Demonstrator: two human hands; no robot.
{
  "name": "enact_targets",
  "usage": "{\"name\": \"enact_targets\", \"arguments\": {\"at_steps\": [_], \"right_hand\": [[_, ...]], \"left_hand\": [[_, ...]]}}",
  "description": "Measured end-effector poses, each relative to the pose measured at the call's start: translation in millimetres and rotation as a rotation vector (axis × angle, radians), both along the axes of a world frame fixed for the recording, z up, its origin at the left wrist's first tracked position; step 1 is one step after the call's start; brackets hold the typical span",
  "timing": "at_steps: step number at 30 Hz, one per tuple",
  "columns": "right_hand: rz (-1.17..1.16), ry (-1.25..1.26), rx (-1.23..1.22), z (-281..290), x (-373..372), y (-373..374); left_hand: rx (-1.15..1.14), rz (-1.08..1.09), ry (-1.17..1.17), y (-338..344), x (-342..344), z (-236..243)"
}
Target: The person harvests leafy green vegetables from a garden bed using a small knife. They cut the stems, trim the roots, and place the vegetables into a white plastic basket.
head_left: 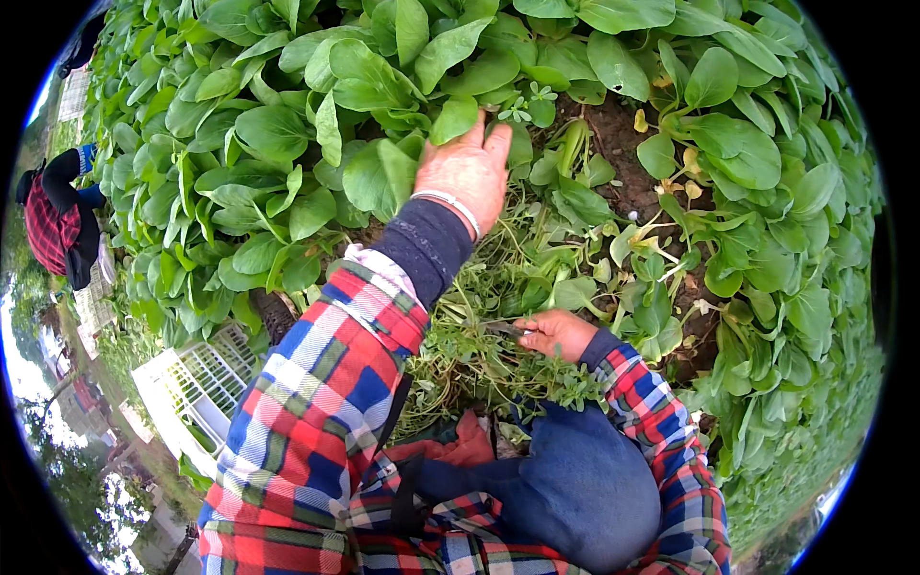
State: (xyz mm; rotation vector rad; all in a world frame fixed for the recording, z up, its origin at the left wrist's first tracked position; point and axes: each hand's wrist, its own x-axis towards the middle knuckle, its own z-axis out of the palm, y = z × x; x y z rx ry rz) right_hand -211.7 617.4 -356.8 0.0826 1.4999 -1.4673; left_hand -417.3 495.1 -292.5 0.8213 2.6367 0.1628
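Note:
My left hand (463, 175) reaches in among broad green leafy plants (369, 81), its thumb apart from the fingers, whose tips are partly under leaves. A small weed (517, 107) grows just beyond them. My right hand (561, 335), lower and to the right, grips a small metal blade (500, 328) over a mat of uprooted, tangled weeds (479, 383). To its right, pale stems and yellowed leaves (692, 165) lie around bare brown soil (623, 129).
A white plastic crate (187, 398) sits at the lower left. A person in red checked clothing (53, 230) bends over the bed at the far left. Dense leafy plants (815, 278) fill the right side. My blue-clad knee (585, 479) is below my right hand.

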Motion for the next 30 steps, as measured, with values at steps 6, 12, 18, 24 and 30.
{"name": "enact_targets", "arguments": {"at_steps": [6,12,18,24,30], "right_hand": [[-0.589,0.35,0.072,20.4,-67.1,18.7],[-0.698,0.537,0.463,-15.3,-135.7,-8.3],[-0.644,0.285,0.637,-33.8,-133.5,-8.9],[-0.636,0.63,0.661,-43.4,-157.3,-32.3],[-0.828,0.197,0.057,-71.4,-159.6,-38.5]], "left_hand": [[0.03,0.252,0.056,-76.4,-45.8,-28.3],[0.025,0.153,0.061,-95.0,-29.2,-34.2],[0.028,0.174,0.052,-109.7,-30.1,-35.7],[0.135,0.011,0.298,-91.0,-28.0,-29.0],[-0.066,0.14,0.099,-91.9,-39.0,-31.8]]}}
